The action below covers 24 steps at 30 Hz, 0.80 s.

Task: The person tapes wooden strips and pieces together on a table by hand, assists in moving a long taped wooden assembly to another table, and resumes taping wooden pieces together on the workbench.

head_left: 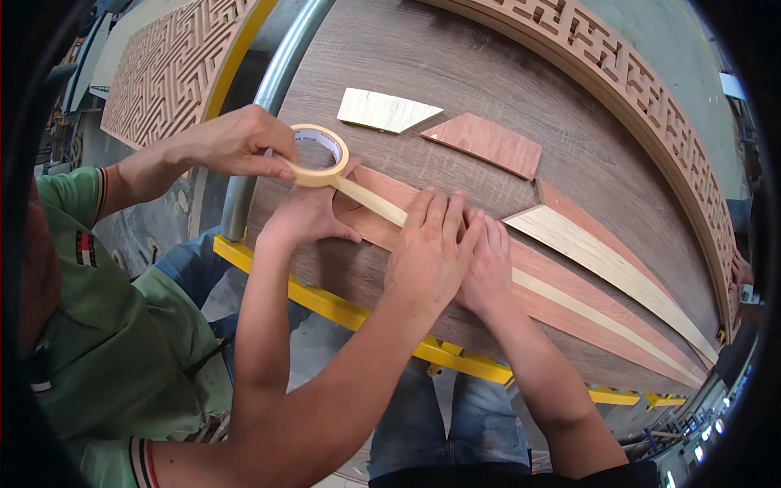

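My left hand [305, 213] rests on the near-left end of a long reddish wood panel [377, 189], its thumb stretched out; the tape roll hides some fingers. My right hand [490, 268] lies flat on the panel's middle, fingers extended, beside and partly under a co-worker's hand [429, 248]. The co-worker's other hand [252, 142] holds a roll of masking tape [342, 156]. From the roll, a strip of tape [372, 203] runs along the panel to the hands. Farther right, a pale stripe [586, 311] continues down the panel.
Wood pieces, one pale [386, 111] and one reddish [486, 145], lie on the brown tabletop [366, 49]. A long pale strip [606, 264] lies beyond the panel. A curved lattice frame [602, 61] borders the far side. A metal pipe [291, 61] and yellow rail [333, 307] edge the table.
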Tool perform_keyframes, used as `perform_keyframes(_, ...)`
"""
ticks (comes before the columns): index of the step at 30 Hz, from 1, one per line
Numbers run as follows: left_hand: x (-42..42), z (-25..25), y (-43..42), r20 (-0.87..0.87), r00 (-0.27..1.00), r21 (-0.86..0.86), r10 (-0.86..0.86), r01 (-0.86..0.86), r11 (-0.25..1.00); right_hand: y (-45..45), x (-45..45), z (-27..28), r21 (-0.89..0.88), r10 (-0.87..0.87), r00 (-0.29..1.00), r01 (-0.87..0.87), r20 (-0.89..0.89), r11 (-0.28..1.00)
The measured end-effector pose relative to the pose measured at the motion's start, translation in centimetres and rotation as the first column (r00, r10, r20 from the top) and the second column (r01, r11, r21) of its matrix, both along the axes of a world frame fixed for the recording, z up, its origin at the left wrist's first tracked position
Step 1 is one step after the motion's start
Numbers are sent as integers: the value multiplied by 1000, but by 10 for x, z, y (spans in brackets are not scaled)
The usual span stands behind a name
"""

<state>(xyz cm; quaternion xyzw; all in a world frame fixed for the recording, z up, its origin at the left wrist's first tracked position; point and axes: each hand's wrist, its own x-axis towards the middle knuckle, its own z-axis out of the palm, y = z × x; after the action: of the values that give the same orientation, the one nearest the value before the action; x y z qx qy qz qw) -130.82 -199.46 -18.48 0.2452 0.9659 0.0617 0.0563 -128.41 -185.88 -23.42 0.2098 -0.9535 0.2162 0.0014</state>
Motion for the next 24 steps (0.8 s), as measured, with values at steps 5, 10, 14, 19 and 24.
perform_keyframes(5,-8,-17,10,130,961,148,245,-264,953,0,-6,2,-97,31,999,-29,20,995)
perform_keyframes(10,-6,-21,13,123,952,97,282,-294,951,1,-3,-5,-105,28,999,-30,-20,994)
perform_keyframes(14,-6,-20,14,110,951,79,289,-298,951,3,-2,-3,-126,20,1000,-22,-16,992)
perform_keyframes(19,-6,-9,19,268,857,184,441,-495,849,2,-1,-2,-148,19,1000,-16,18,989)
perform_keyframes(24,-2,0,2,104,981,14,162,-165,986,4,1,-2,-78,25,1000,-25,-7,997)
